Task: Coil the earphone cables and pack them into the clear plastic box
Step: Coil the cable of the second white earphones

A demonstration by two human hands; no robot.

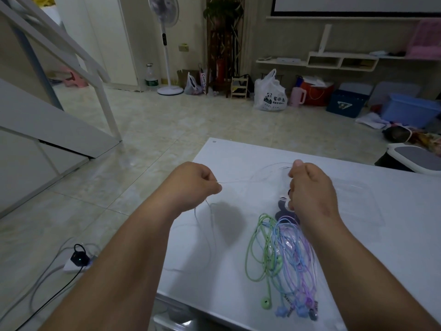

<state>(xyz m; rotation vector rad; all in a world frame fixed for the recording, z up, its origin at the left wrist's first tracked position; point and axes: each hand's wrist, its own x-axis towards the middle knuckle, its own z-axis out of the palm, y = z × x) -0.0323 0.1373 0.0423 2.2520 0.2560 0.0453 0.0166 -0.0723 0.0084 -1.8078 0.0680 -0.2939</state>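
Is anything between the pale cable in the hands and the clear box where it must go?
Nothing visible. The left hand and right hand pinch the cable; the box lies just right of the right hand. The coloured cables lie nearer the person, off that path. A lid cannot be told.

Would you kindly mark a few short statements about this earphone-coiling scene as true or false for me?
1. The left hand and the right hand both hold the thin white earphone cable. True.
2. The bundle of green, blue and purple earphone cables lies inside the clear plastic box. False: it lies on the white table, beside the box.
3. The left hand lies flat and open on the table. False: its fingers pinch the white cable.
4. A white pedestal fan stands on the floor. True.
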